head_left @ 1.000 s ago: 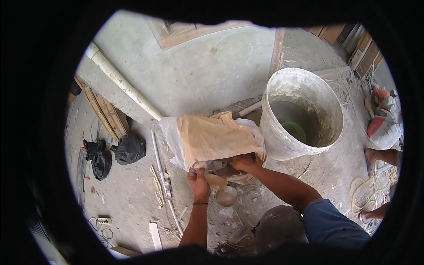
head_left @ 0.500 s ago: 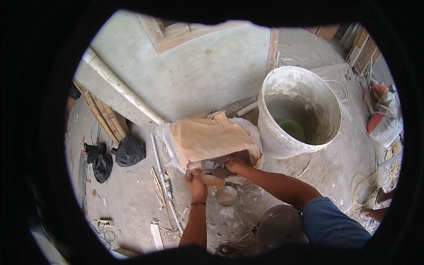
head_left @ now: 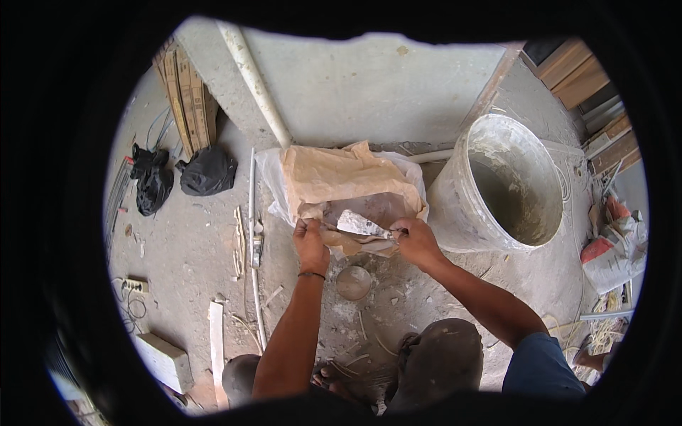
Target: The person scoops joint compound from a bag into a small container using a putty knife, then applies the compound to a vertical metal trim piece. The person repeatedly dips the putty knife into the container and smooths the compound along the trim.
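Observation:
A brown paper sack (head_left: 348,174) with a white outer layer lies on its side on the floor in front of me, its torn mouth facing me. My left hand (head_left: 310,245) is closed on the paper at the left of the mouth. My right hand (head_left: 418,243) is closed at the right of the mouth. It grips what looks like a trowel, whose blade (head_left: 355,223) is caked with white and points left across the opening; the fingers hide the handle. Just below the sack sits a small round dusty container (head_left: 354,282).
A large white bucket (head_left: 447,206) with murky water stands right of the sack. Black plastic bags (head_left: 208,172), a white pipe (head_left: 254,284), a block (head_left: 165,361) and a power strip (head_left: 135,285) are on the left. Torn sacks (head_left: 614,252) and coiled cable (head_left: 607,312) lie far right.
My right hand has come out of the sack's mouth to its right edge, bringing the white-caked blade into sight. My left hand stays on the paper. The view has shifted; my knees now show.

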`<state>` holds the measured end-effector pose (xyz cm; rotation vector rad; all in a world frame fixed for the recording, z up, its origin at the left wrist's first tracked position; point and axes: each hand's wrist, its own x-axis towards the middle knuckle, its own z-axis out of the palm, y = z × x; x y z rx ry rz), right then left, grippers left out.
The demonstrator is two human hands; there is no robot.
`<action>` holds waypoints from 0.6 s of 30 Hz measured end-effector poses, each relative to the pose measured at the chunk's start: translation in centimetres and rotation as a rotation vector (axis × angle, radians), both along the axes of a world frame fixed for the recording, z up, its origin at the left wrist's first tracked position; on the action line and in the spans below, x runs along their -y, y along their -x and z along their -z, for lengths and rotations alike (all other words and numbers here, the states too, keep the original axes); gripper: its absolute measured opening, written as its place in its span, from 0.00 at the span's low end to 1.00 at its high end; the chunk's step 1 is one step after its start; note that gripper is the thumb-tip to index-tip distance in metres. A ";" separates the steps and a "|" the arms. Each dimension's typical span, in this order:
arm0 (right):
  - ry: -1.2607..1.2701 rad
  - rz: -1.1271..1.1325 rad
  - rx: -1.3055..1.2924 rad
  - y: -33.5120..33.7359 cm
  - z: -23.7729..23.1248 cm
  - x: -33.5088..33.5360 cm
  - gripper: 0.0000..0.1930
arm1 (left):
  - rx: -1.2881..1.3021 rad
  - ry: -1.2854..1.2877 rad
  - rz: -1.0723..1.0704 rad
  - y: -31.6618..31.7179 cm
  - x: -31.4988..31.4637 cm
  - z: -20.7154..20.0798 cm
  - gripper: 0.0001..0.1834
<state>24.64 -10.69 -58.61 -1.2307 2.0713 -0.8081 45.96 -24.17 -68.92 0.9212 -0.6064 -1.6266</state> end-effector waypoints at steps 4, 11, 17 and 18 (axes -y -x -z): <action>-0.045 -0.042 0.103 -1.1 -1.1 -4.7 0.10 | -0.048 0.006 -0.068 -0.2 1.4 0.5 0.07; -0.310 -0.077 0.253 -3.9 4.8 -9.7 0.12 | 0.100 -0.021 -0.060 -0.6 1.3 -0.3 0.03; -0.512 -0.013 0.630 -3.9 9.5 -9.3 0.10 | 0.249 -0.110 0.136 -1.9 0.7 -2.1 0.05; -0.540 0.000 0.751 -3.5 9.7 -9.2 0.10 | 0.302 -0.095 0.123 -2.0 0.6 -2.5 0.06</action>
